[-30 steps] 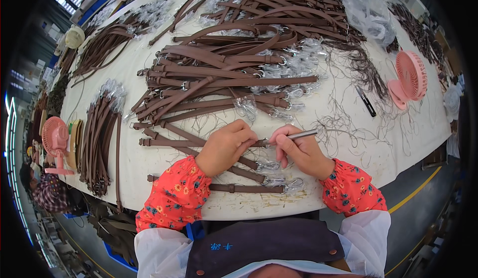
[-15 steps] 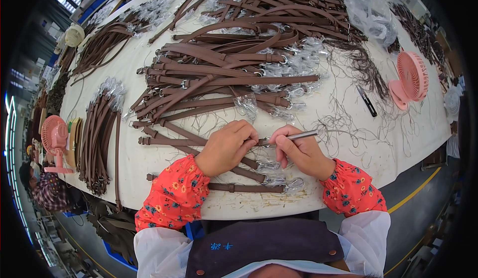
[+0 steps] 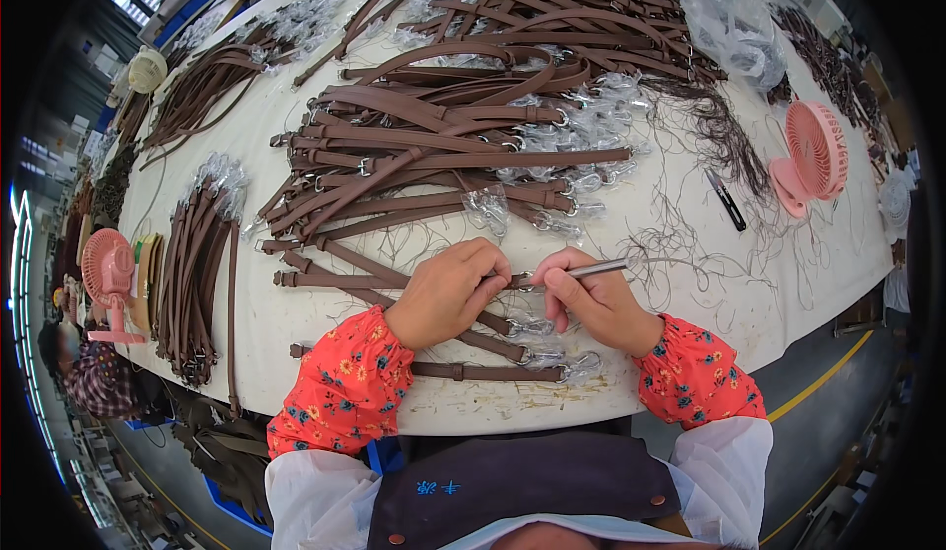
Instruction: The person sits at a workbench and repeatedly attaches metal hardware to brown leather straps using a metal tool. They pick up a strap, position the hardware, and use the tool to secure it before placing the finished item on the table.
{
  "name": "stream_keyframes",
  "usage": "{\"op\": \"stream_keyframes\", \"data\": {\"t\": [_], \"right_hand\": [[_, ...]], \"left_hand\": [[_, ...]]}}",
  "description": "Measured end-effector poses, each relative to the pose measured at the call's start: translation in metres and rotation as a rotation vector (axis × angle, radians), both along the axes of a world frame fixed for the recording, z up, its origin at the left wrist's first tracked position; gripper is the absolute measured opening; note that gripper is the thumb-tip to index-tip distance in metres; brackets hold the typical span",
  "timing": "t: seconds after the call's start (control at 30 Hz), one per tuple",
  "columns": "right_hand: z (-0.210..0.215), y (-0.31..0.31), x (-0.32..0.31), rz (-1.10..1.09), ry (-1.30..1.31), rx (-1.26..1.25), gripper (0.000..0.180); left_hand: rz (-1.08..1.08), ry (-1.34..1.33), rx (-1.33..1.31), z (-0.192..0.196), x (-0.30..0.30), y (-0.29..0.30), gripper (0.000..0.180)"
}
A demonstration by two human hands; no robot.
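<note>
From the head view, a white worktop [image 3: 296, 313] carries heaps of brown straps [image 3: 443, 126] with plastic-wrapped buckles, loose thread, a pink fan [image 3: 813, 161] and black snips [image 3: 726, 200] — none lying between the hands. The left hand [image 3: 448, 292] is curled down on a brown strap [image 3: 335, 280] at the near edge, and the right hand [image 3: 591, 299] is closed round a thin metal tool [image 3: 596, 269] — tip at the strap's buckle end.

A brown leather strap [image 3: 340, 279] lies flat near the table's [image 3: 690, 284] front edge, running left to right, its right end with a metal ring under the left hand [image 3: 448, 292]. A slim silver tool [image 3: 596, 269], held in the right hand [image 3: 591, 304], points its tip at that ring.
</note>
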State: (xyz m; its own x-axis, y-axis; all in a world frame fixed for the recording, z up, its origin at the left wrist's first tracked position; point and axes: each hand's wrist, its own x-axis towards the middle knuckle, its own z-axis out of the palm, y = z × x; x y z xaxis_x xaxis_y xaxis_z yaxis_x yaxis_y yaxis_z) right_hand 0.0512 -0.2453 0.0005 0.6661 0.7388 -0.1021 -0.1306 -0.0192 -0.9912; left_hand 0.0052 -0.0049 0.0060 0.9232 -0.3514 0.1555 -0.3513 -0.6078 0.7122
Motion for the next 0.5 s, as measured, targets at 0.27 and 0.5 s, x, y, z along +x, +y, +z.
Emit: {"op": "stream_keyframes", "data": {"t": [0.27, 0.5], "right_hand": [[0.001, -0.004, -0.001, -0.051, -0.009, 0.089, 0.026], [-0.002, -0.002, 0.001, -0.190, -0.245, 0.128, 0.023]], "left_hand": [[0.155, 0.076, -0.125, -0.005, 0.001, 0.006, 0.012], [-0.199, 0.421, -0.068, 0.020, -0.002, 0.012, 0.011]]}}
